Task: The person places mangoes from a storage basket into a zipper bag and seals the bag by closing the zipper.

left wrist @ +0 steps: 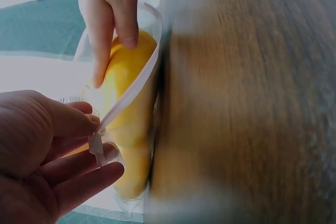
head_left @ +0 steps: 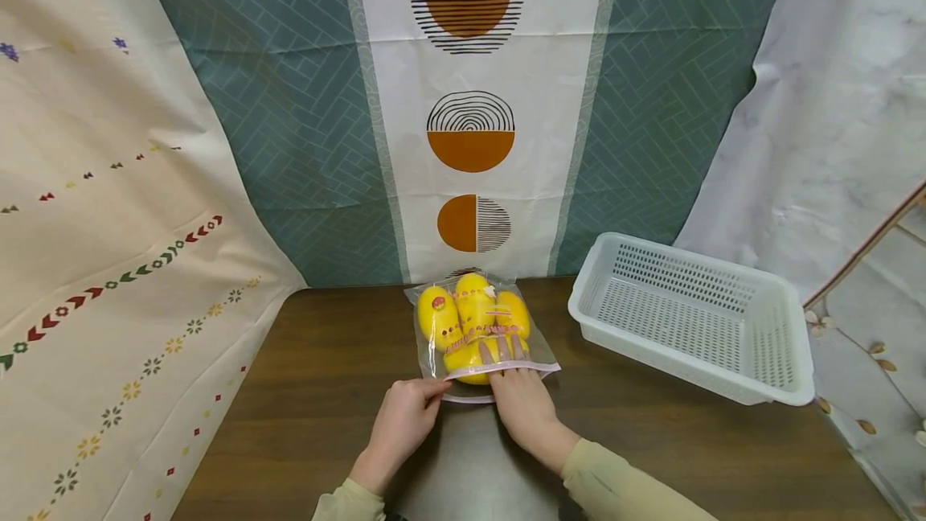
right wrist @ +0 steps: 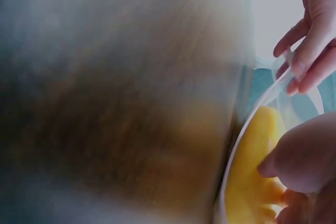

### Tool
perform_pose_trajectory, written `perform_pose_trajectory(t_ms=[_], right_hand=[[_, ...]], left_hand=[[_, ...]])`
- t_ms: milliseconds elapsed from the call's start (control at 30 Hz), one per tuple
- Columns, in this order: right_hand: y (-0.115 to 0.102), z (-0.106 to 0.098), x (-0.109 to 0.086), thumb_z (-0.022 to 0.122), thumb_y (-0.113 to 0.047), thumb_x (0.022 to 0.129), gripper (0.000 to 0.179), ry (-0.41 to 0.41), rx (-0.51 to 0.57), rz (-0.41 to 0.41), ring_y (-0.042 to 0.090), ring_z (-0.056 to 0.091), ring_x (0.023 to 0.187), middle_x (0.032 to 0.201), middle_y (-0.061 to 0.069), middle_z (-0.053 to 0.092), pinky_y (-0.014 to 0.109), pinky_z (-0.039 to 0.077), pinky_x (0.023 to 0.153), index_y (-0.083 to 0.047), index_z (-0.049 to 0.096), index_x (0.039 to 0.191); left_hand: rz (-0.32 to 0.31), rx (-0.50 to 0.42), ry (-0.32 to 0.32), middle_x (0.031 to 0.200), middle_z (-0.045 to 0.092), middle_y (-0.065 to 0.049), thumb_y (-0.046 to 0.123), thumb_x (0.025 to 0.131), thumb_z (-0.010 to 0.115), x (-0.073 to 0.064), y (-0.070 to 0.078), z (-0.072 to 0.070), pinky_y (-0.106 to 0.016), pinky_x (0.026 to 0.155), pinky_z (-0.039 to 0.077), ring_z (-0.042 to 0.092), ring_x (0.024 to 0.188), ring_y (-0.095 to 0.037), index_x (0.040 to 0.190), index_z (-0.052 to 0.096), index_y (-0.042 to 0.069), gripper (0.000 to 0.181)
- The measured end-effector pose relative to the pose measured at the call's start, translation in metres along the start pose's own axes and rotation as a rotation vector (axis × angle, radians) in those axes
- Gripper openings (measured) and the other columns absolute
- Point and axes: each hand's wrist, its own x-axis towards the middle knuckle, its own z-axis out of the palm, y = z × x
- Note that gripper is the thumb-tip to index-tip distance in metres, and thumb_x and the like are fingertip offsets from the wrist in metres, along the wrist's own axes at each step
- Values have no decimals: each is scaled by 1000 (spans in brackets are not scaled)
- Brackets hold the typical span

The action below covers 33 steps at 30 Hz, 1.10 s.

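A clear zip bag [head_left: 428, 367] with red print and a pale pink zip edge lies on the table, its mouth toward me. Inside are several smooth yellow mangoes [head_left: 437, 317], and one mango [left wrist: 126, 72] lies crosswise near the opening. My left hand [head_left: 409, 416] pinches the left end of the bag's edge between thumb and fingers, as the left wrist view shows. Through the mouth reaches my right hand [head_left: 522, 408], its fingers [head_left: 503, 348] extended over the nearest mango. In the right wrist view its thumb and fingertips touch that yellow surface [right wrist: 249, 161].
To the right stands a white perforated plastic basket [head_left: 694, 316] with nothing in it. The brown wooden table [head_left: 311, 392] ends at a patterned cloth backdrop [head_left: 470, 143] behind the bag. Cloth also hangs along the left and right sides.
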Motion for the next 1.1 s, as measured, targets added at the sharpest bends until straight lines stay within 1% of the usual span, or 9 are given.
perform_pose_trajectory(t_ms=[133,200,300,433,500,567,667,867,1100], right_hand=[[-2,-10,-6,60,5,101,58,-48,45,-20,48,41,150,163,25,43,54,45,117,-7,53,157],[-5,-16,-10,63,6,100,58,-73,62,-33,48,43,149,165,26,40,54,49,114,-7,53,156],[-8,-24,-17,67,5,99,57,-121,45,-58,45,47,146,164,26,41,51,49,113,-6,54,153],[-11,-33,-26,68,-4,101,55,-218,-7,-94,42,49,144,161,25,45,48,47,116,-6,53,154],[-12,-35,-30,68,-12,103,56,-249,-8,-100,42,48,146,160,25,46,48,46,117,-6,52,156],[-13,-37,-33,68,-19,105,55,-255,12,-102,42,48,146,161,25,46,47,47,116,-4,53,156],[-14,-40,-35,70,-27,105,57,-253,49,-99,41,48,147,160,26,47,47,46,117,-1,54,154],[-15,-40,-33,70,-28,104,61,-267,55,-110,39,48,148,160,25,48,45,44,119,5,53,152],[-17,-31,-26,69,-29,104,64,-245,48,-104,39,49,148,159,27,49,45,44,120,9,51,152]], left_hand=[[-18,-30,18,105,82,-8,-9,83,85,0,-1,0,-42,83,65,80,95,-22,96,86,5,18],[-23,-40,33,105,82,-8,-9,82,87,-1,-2,1,-42,84,65,80,95,-22,91,86,7,18],[-19,-52,54,102,82,-6,-9,80,88,-1,-3,1,-40,82,65,80,93,-20,84,84,9,19],[-33,-71,46,102,82,-6,-11,79,86,-2,-5,1,-30,70,64,78,85,-17,79,77,12,25],[-50,-79,34,102,82,-7,-11,78,85,-2,-6,0,-27,65,61,76,80,-15,79,73,14,28],[-66,-85,26,103,81,-7,-13,77,86,-4,-7,-1,-26,64,59,74,78,-14,80,70,15,32],[-71,-73,23,101,81,-5,-14,76,87,-5,-8,-2,-28,66,61,72,77,-13,84,70,15,34],[-83,-57,4,90,77,0,-12,79,87,-7,-9,-4,-31,68,62,68,74,-10,94,75,12,31],[-92,-68,6,88,78,0,-9,81,87,-7,-10,-5,-34,72,65,71,76,-11,94,76,12,27]])
